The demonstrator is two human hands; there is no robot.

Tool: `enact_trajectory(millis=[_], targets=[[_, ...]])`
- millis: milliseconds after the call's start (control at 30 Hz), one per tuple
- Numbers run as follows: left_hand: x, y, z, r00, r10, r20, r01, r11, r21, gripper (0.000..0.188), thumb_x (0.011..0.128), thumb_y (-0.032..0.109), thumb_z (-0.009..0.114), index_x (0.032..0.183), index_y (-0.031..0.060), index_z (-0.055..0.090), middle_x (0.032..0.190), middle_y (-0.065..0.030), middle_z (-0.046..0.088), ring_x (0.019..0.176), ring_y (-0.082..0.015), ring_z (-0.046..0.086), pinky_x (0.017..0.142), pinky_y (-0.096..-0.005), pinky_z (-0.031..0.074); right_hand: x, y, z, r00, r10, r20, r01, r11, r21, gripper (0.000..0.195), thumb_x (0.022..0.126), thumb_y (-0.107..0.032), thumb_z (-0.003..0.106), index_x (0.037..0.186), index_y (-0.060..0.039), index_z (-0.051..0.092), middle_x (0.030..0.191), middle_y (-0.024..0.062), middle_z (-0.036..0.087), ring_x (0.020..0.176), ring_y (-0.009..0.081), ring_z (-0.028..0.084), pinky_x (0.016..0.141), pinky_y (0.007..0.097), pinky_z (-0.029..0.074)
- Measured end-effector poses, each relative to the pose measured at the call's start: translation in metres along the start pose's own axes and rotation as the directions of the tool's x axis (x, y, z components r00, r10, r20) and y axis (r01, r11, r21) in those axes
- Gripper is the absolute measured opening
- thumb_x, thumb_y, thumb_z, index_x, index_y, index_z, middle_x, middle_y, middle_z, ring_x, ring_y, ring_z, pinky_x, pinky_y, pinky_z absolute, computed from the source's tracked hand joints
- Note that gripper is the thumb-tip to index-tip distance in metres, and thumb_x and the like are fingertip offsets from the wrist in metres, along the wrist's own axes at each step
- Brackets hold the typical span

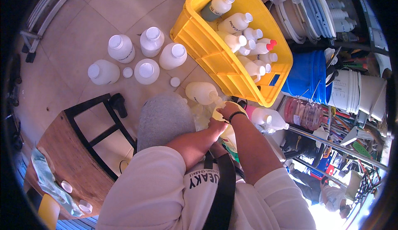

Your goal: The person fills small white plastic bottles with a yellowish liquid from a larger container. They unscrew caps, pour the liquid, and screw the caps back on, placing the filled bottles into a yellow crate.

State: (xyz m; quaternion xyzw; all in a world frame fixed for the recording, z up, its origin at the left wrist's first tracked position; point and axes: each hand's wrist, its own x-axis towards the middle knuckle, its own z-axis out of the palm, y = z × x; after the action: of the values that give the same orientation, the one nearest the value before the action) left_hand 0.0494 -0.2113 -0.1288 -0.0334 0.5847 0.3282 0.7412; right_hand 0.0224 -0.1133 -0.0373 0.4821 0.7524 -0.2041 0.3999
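Observation:
My left hand (217, 126) grips a pale yellow plastic container (230, 138) held against my lap, tilted toward an open bottle. My right hand (229, 110), with a dark beaded bracelet at the wrist, lies at the container's rim; its fingertips reach toward the bottle's neck, and their exact hold is hidden. The pale yellow translucent bottle (200, 92) stands on the floor just beyond my hands. Several white capped plastic bottles (146, 71) stand to its left. Two loose white caps, one near (175, 81) and one farther left (127, 72), lie on the tiles.
A yellow plastic crate (202, 51) holding several bottles stands ahead. Blue (306, 74) and white buckets (345, 85) line the right side, near a metal rail (329, 146). A wooden board (74, 155) with a black frame lies left, bearing a cloth (49, 180). Another person (331, 195) is at lower right.

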Motion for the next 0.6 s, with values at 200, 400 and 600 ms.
enact_trajectory(millis=[200,400,600], targets=[[0.001,0.002,0.001,0.999,-0.011,-0.035,0.012,1.0,0.013,0.082,0.06,0.041,0.069,0.115,-0.0042,0.028,0.112,-0.0227,0.046,0.103,-0.0329,0.048,0.085,-0.0351,0.041,0.003,0.001,0.002,0.999,-0.033,-0.001,0.033,0.999,-0.035,0.045,0.074,-0.041,0.055,0.097,-0.0026,0.055,0.093,0.0178,0.058,0.089,0.0306,0.054,0.078,0.0385,0.041],[-0.009,0.006,-0.003,1.0,-0.019,-0.008,0.019,1.0,0.0,0.079,0.06,0.037,0.069,0.115,-0.0043,0.028,0.113,-0.0227,0.045,0.103,-0.0325,0.048,0.086,-0.0351,0.041,0.0,0.0,-0.001,1.0,-0.003,0.007,0.003,1.0,0.007,0.044,0.074,-0.04,0.056,0.096,-0.0023,0.056,0.091,0.0181,0.059,0.088,0.0307,0.055,0.077,0.038,0.042],[0.018,-0.011,-0.002,0.98,0.154,0.126,-0.168,0.979,0.114,0.081,0.059,0.038,0.069,0.115,-0.0051,0.029,0.112,-0.023,0.046,0.102,-0.0326,0.049,0.085,-0.035,0.041,-0.004,-0.004,-0.003,1.0,0.004,-0.008,-0.004,1.0,0.019,0.042,0.074,-0.039,0.056,0.095,-0.0025,0.057,0.09,0.017,0.059,0.086,0.03,0.056,0.077,0.0382,0.041]])
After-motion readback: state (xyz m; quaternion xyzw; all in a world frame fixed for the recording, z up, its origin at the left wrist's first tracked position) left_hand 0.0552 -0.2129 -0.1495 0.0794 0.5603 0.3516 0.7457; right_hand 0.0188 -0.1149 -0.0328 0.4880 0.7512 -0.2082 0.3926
